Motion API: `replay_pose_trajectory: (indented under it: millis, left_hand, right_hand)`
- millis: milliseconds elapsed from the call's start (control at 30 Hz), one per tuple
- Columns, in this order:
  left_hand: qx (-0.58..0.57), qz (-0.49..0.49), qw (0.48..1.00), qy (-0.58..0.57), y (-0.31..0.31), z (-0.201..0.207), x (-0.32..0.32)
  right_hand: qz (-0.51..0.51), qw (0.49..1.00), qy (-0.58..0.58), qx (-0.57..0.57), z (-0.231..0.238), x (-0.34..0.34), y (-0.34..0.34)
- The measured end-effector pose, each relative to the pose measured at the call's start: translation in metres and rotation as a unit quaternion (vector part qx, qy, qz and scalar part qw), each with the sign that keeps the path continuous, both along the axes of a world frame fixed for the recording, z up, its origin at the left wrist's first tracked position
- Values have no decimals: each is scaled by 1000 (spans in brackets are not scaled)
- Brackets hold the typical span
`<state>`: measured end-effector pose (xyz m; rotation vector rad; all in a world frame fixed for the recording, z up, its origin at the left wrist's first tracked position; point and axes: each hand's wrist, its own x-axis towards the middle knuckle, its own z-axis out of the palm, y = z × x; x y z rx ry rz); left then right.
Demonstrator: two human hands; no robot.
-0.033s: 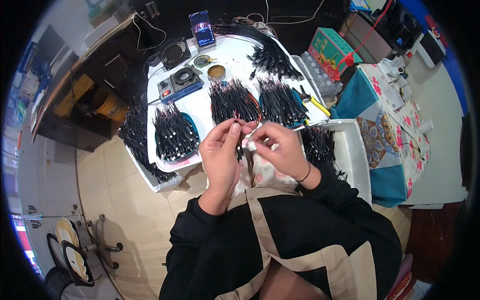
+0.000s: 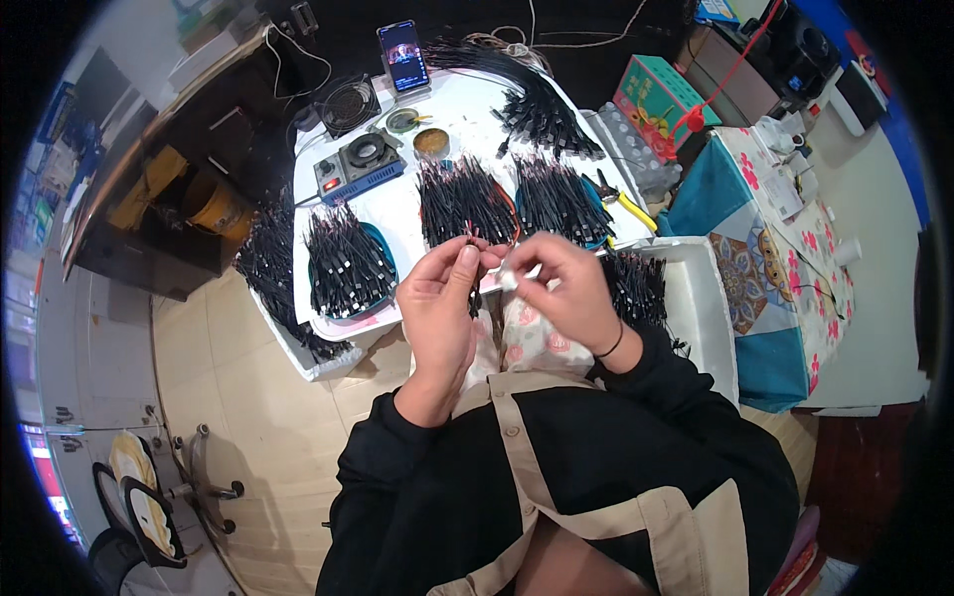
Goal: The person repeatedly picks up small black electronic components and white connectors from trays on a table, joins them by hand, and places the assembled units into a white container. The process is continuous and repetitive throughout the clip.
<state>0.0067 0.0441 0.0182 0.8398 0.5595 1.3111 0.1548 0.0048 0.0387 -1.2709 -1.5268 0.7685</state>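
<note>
My left hand [image 2: 439,298] is closed in a pinch on a black cable [image 2: 475,304]. Its thin wire ends poke up past my thumb, and its lower part hangs beneath the fingers. Beside it, my right hand [image 2: 564,288] is closed too, fingertips close to the wires and slightly blurred. Something small and white [image 2: 510,279] shows at its thumb tip; what the fingers grip cannot be made out. Just beyond my hands stand dense bundles of black cables, one in the middle [image 2: 465,204], one on the right [image 2: 558,204] and one on the left [image 2: 348,263].
On the white table [image 2: 467,114] sit a blue heating device [image 2: 370,171] with a lit switch, a round tin [image 2: 430,145], a phone [image 2: 402,58] and yellow-handled pliers [image 2: 632,211]. More cables [image 2: 547,114] lie at the back. A white foam box [image 2: 701,298] stands at the right.
My right hand has shifted slightly right and away from the left hand. The left hand keeps its pinch on the cable in the same place.
</note>
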Motion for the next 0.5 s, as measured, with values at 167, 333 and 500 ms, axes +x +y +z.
replay_pose_trajectory:
  millis: [167, 333, 500]
  left_hand:
    - [-1, -3, 1000, 18, -6, -2, -1]
    - [1, -46, 998, 39, -5, -1, -4]
    - [-8, -38, 999, 35, -5, -2, -2]
  right_hand:
    - [12, 997, 58, 49, 17, 1, 16]
    - [26, 997, -4, 68, 26, 3, 19]
    - [24, 998, 60, 22, 23, 3, 17]
